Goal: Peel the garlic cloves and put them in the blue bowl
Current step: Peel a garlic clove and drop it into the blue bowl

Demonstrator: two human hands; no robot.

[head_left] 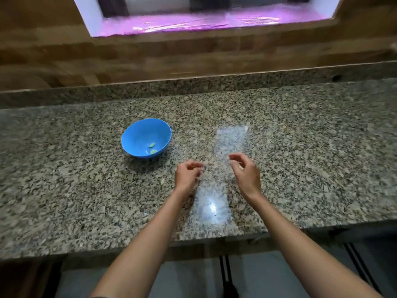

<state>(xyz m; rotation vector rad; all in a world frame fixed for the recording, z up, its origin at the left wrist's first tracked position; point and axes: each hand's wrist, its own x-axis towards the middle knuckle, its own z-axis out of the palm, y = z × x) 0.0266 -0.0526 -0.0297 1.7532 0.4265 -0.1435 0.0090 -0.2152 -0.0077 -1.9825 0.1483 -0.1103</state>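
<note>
L hand point(187, 173): my fingers curled in over the counter point(64, 190), nothing seen held.
R hand point(245, 172): fingers curled round a pale garlic clove point(241, 167).
Blue bowl point(137, 131): up-left of L hand, peeled cloves point(152, 145) inside.

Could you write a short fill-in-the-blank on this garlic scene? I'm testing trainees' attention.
1. The bowl on the granite counter is coloured ____.
2. The bowl stands on the ____ hand's side.
3. The peeled cloves lie ____ the bowl.
4. Both hands, left and right, hover above the ____.

Missing words: blue; left; inside; counter
</note>
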